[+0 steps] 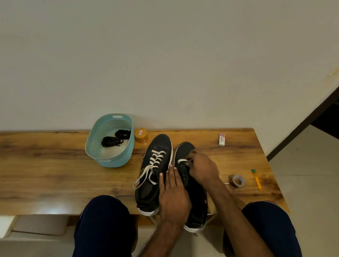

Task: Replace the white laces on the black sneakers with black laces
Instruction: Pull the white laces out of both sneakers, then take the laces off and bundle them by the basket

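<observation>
I read "camlin" on small white cardboard box, right of centre | label on round amber jar lid: too blurred for me to read

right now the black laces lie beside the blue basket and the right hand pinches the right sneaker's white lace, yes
No: in the head view the black laces lie inside the blue basket. The right hand does pinch that white lace.

Right hand, pinching white lace, hides right sneaker's middle eyelets. Left hand covers part of that sneaker's collar. Jar label beyond the sneaker unreadable. Table cut off far left of it.
</observation>
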{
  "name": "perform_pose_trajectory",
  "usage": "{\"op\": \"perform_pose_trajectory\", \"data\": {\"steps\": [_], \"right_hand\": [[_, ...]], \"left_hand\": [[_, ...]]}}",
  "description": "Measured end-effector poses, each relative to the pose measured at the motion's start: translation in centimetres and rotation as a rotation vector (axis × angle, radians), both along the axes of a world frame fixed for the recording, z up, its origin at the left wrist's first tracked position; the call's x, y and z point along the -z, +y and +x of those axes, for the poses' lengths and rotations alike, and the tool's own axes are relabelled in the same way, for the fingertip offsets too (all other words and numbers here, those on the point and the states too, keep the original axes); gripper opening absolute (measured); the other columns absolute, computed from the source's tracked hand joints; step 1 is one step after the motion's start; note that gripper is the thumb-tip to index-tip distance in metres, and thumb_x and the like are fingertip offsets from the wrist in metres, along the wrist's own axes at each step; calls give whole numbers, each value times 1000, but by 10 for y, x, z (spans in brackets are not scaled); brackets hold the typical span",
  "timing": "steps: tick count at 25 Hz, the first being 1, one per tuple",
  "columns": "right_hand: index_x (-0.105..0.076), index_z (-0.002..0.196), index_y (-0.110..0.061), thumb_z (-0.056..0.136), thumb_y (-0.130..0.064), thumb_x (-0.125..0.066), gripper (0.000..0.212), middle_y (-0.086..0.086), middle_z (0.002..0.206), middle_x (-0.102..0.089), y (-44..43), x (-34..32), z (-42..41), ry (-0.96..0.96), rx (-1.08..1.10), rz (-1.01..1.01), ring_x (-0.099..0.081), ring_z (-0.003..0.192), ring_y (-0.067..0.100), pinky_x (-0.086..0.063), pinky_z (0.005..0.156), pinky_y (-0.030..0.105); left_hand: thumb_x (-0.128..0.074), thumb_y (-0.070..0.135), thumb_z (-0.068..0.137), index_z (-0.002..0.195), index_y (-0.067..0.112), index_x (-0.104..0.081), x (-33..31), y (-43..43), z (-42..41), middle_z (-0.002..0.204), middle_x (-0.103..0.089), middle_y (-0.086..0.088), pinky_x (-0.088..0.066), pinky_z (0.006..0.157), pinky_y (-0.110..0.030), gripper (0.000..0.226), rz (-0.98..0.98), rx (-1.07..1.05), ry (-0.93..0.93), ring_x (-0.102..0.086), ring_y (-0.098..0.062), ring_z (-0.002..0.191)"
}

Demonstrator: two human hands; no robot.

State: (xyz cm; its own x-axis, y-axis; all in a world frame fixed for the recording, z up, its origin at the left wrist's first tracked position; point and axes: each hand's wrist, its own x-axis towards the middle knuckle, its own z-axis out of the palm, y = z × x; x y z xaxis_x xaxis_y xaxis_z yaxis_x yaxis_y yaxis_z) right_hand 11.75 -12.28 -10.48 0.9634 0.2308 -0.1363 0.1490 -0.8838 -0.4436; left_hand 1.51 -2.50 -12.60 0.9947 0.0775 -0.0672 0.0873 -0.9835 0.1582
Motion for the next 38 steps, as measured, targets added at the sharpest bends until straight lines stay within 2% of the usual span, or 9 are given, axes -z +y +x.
{"op": "perform_pose_trajectory", "data": {"steps": [6, 11, 16, 20, 24, 27, 29, 32, 38], "right_hand": [[-71, 106, -20, 90, -21, -66, 17, 0, 115, -52, 8, 1, 0, 22, 54, 83, -59, 98, 20, -53, 79, 38], [-69, 104, -16, 88, -23, -71, 18, -3, 121, -52, -17, -7, -1, -197, 399, 30, -55, 89, 11, -50, 73, 29], [-66, 103, -9, 96, -24, -62, 17, 4, 117, -57, -38, -19, 8, -397, 635, 277, -54, 86, 13, -41, 71, 27], [-69, 96, -15, 95, -24, -66, 10, 1, 100, -69, -25, -27, 4, -172, 438, 734, -63, 91, 14, -46, 70, 22], [-70, 92, -10, 95, -14, -65, 8, -1, 84, -72, -14, -45, -18, 45, 404, 1198, -66, 77, 11, -53, 67, 24], [-71, 93, -9, 95, -16, -65, 10, 1, 85, -73, -20, -42, -33, 35, 455, 1171, -67, 75, 8, -52, 63, 22], [-72, 91, -13, 94, -22, -66, 11, 1, 88, -73, -26, -26, -44, 30, 497, 1024, -68, 80, 12, -52, 68, 25], [-71, 89, -14, 94, -21, -66, 10, 1, 88, -73, -26, -1, -69, 126, 589, 911, -68, 86, 18, -53, 72, 27], [-70, 90, -8, 96, -14, -63, 11, 12, 88, -73, -26, 12, -102, 208, 732, 1175, -68, 84, 25, -56, 75, 38]], "left_hand": [[-37, 34, 86, 146, -5, -37, 5, 4, 5, 153, -37, -22, -12, 118, -47, 72, 54, -14, -50, -34, -28, 145], [-23, 31, 87, 145, -4, -39, 4, 1, 0, 150, -43, -20, -28, 118, -45, 70, 10, -44, -58, -43, -25, 140], [-23, 29, 88, 146, -4, -38, 6, 2, 1, 150, -43, -19, -26, 119, -45, 68, -10, -57, -61, -42, -25, 140], [-16, 35, 92, 147, -2, -38, 7, -2, 4, 152, -41, -18, -28, 118, -51, 70, -26, -44, -69, -39, -27, 142], [-13, 56, 97, 156, 12, -14, -12, -5, 2, 161, -21, -7, -24, 120, -41, 74, -251, -63, -113, -23, -21, 148], [-19, 79, 86, 156, 20, -6, -25, -3, -22, 155, -23, -7, -44, 105, -40, 93, -322, -17, -63, -32, -22, 140], [-17, 88, 76, 157, 19, 2, -22, -6, -39, 157, -20, -10, -42, 106, -40, 108, -333, 60, 86, -32, -25, 140], [-27, 80, 86, 157, 16, -1, -8, -5, -40, 159, -22, -11, -41, 106, -41, 99, -257, 108, 81, -36, -26, 140], [-15, 70, 88, 156, 11, -12, -3, -8, -37, 156, -31, -9, -52, 92, -34, 90, -92, 52, 23, -45, -23, 133]]}}
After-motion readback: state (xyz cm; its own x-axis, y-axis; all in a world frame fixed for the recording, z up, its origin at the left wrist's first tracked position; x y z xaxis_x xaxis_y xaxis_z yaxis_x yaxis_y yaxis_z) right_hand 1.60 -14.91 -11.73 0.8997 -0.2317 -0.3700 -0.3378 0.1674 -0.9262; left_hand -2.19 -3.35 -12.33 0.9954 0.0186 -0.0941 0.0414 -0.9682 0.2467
